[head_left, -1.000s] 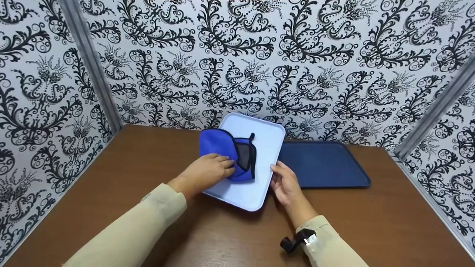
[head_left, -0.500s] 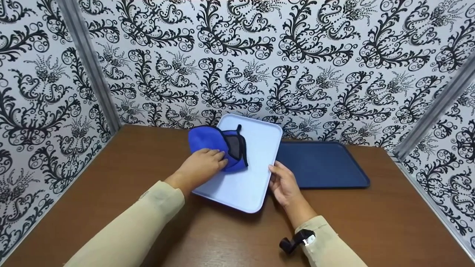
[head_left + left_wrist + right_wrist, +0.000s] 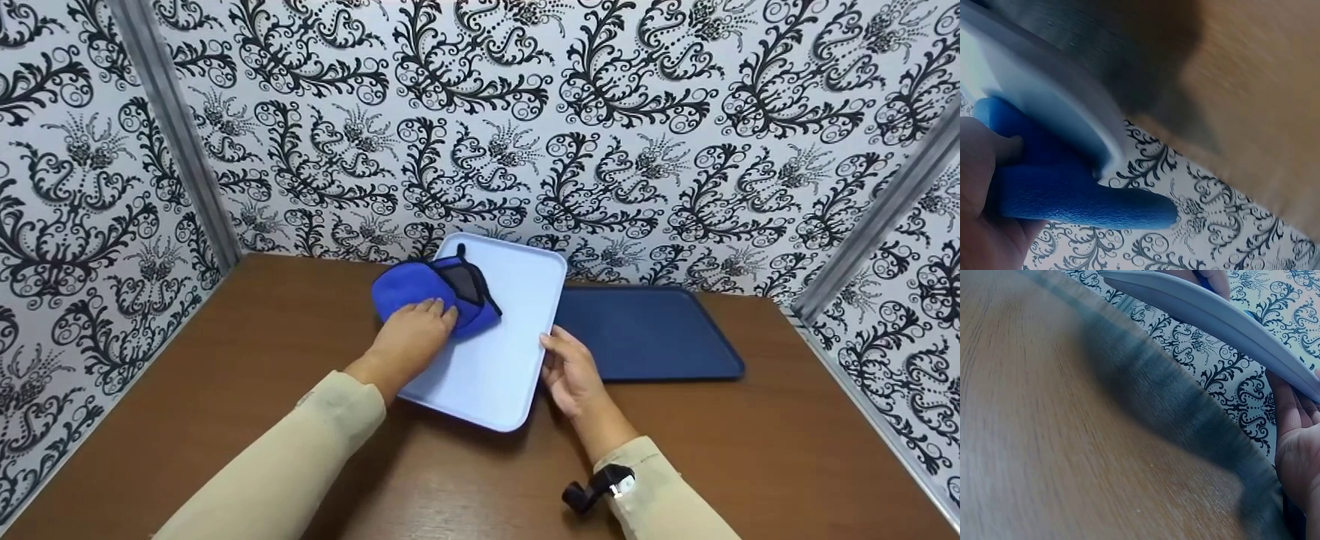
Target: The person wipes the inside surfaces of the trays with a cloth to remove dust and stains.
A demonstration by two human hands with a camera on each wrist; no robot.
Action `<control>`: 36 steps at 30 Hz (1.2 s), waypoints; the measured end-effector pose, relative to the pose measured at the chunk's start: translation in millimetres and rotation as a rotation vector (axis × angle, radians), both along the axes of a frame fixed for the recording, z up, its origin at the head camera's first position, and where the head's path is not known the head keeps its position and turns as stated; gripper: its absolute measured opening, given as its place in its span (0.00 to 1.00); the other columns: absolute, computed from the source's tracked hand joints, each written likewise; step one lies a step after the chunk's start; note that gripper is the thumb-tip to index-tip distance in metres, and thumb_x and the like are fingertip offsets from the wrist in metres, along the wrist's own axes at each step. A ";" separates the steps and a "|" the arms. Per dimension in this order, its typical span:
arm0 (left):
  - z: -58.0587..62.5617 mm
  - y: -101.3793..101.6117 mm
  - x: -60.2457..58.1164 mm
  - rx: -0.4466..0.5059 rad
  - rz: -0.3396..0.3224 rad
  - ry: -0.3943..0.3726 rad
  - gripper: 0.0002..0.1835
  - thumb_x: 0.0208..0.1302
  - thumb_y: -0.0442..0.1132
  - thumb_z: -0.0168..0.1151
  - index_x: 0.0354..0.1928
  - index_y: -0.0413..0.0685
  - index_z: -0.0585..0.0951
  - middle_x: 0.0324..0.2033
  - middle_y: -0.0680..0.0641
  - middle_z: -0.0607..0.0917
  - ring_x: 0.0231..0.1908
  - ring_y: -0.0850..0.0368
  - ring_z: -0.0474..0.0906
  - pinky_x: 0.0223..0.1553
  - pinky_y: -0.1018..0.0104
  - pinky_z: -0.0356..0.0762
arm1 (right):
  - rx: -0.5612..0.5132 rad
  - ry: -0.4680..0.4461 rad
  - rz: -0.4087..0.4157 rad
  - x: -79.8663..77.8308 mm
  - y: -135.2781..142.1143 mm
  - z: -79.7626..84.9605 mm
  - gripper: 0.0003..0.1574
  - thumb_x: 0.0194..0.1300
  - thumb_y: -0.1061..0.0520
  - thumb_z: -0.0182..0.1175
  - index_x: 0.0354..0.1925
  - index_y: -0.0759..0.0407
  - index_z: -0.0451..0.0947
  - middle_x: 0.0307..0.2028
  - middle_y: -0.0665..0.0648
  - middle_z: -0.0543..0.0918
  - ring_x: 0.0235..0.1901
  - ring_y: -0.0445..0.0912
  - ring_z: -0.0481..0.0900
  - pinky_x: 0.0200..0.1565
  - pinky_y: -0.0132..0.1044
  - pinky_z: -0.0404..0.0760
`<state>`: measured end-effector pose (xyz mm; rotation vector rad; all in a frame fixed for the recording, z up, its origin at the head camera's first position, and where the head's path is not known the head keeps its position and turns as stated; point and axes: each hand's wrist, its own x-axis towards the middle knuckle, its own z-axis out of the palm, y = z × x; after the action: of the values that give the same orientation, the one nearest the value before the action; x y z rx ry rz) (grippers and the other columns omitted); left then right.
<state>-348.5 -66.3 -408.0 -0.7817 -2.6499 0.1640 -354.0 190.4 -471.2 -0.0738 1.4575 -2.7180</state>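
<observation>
My right hand [image 3: 574, 375] holds a pale blue-white tray [image 3: 499, 382] by its right edge, thumb on the rim and fingers beneath. The tray stands tilted above the table, and its underside [image 3: 1207, 312] shows in the right wrist view. Against its upper left part lies a folded blue cloth [image 3: 409, 289] with black edging, a dark grey panel and a small black loop. My left hand [image 3: 412, 334] grips the cloth from above. In the left wrist view the thumb presses into the blue cloth [image 3: 1084, 197], which reaches past the tray's rim.
A dark navy tray [image 3: 645, 337] lies flat on the brown wooden table [image 3: 247, 360], behind and right of the pale tray. Walls with black scroll patterns [image 3: 480, 112] close off the back and both sides. A black strap device [image 3: 600, 487] sits on the right sleeve.
The blue cloth and left hand have slid up and left across the pale tray, and the cloth has turned a little. The right hand keeps its hold; the tray has shifted slightly left.
</observation>
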 end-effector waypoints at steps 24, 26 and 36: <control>2.5 71.8 4.1 0.141 0.140 -0.134 0.25 0.70 0.36 0.60 0.69 0.45 0.78 0.61 0.41 0.85 0.60 0.45 0.84 0.59 0.51 0.84 | 0.012 -0.024 0.015 0.1 -2.8 -2.4 0.20 0.75 0.69 0.47 0.62 0.73 0.72 0.38 0.54 0.91 0.38 0.42 0.90 0.41 0.33 0.88; 2.8 76.4 4.3 0.144 0.137 -0.143 0.26 0.70 0.37 0.60 0.70 0.45 0.77 0.62 0.41 0.85 0.61 0.45 0.83 0.60 0.51 0.83 | 0.010 -0.026 0.014 0.2 -3.0 -2.4 0.19 0.75 0.69 0.47 0.60 0.71 0.74 0.37 0.53 0.91 0.37 0.42 0.90 0.40 0.33 0.88; 0.7 89.4 5.7 0.172 0.072 -0.034 0.24 0.67 0.39 0.61 0.65 0.45 0.80 0.55 0.43 0.89 0.52 0.47 0.88 0.50 0.51 0.87 | 0.023 0.004 0.045 -0.3 -3.0 -2.9 0.20 0.75 0.69 0.45 0.61 0.70 0.73 0.41 0.53 0.89 0.40 0.42 0.88 0.43 0.33 0.88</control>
<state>-342.8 23.0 -407.4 -0.6384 -2.6820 -0.0589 -354.3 187.4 -474.2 -0.1097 1.4690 -2.6666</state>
